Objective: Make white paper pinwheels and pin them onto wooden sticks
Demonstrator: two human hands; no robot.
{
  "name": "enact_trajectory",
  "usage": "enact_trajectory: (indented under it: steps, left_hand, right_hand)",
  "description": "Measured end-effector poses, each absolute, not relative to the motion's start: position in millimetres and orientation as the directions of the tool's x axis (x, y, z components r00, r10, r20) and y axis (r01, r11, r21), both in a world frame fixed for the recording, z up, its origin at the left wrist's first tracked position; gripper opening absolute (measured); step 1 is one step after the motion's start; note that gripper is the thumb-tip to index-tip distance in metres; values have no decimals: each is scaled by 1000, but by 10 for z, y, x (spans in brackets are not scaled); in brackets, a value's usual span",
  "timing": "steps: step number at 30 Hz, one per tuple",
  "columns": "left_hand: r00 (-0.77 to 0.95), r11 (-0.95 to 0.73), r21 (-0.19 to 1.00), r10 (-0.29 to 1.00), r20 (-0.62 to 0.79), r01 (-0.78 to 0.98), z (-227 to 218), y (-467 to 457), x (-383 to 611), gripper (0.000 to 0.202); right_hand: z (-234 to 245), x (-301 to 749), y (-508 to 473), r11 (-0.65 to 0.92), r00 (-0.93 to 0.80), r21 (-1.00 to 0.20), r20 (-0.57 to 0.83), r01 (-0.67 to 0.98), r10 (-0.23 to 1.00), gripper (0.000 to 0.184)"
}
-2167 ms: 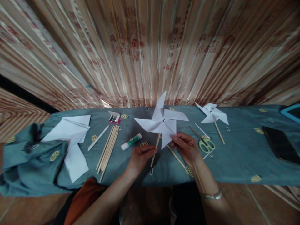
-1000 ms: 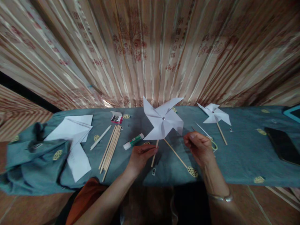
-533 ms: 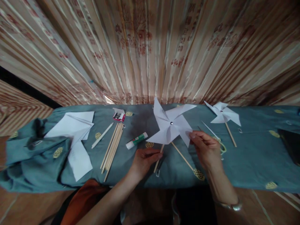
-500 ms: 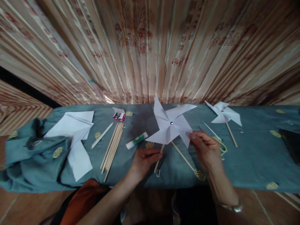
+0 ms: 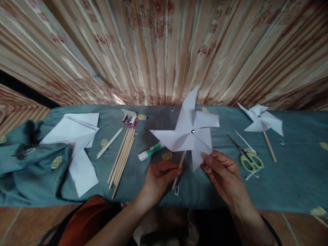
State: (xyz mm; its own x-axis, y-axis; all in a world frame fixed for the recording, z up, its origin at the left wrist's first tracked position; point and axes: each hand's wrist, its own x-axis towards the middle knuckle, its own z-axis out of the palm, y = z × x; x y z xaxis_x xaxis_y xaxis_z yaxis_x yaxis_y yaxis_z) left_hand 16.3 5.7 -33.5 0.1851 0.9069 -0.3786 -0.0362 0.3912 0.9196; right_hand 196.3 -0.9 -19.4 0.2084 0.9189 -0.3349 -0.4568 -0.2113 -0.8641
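Observation:
A white paper pinwheel (image 5: 188, 131) with a metal pin at its centre stands on a wooden stick (image 5: 179, 168) above the cloth. My left hand (image 5: 159, 177) is closed around the lower part of that stick. My right hand (image 5: 222, 172) is beside the wheel, its thumb and fingertips pinching the lowest blade's edge. The pinwheel's stick partly disappears behind my left fingers.
A teal cloth (image 5: 282, 177) covers the table. On it lie a second pinwheel (image 5: 261, 118), green-handled scissors (image 5: 249, 159), a glue stick (image 5: 151, 151), a bundle of wooden sticks (image 5: 121, 157), a white pencil (image 5: 109, 142), a pin box (image 5: 127, 119) and white paper sheets (image 5: 74, 140). Striped curtain hangs behind.
The pinwheel's blades have turned round the pin. My right hand has dropped from the right blade to the lowest blade. The view has shifted left and down; my left hand keeps the stick.

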Motion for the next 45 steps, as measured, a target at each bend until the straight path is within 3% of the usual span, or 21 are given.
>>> enact_trajectory:
  steps: [9, 38, 42, 45]
  left_hand:
    - [192, 406, 913, 900, -391, -44, -269, 25, 166, 7]
    - [208, 412, 911, 892, -402, -5, -238, 12, 129, 12]
    - [230, 403, 915, 890, -394, 11, -232, 15, 123, 11]
    - [239, 407, 913, 884, -401, 26, -238, 8, 115, 11]
  right_hand:
    - [-224, 1855, -74, -290, 120, -833, -386, -472, 915, 25]
    - [-171, 1941, -66, -305, 62, -830, -375, -466, 925, 20]
    - [-165, 2015, -42, -274, 48, -866, -323, -419, 945, 35]
    - [-211, 2077, -11, -221, 64, -855, -282, -470, 957, 46]
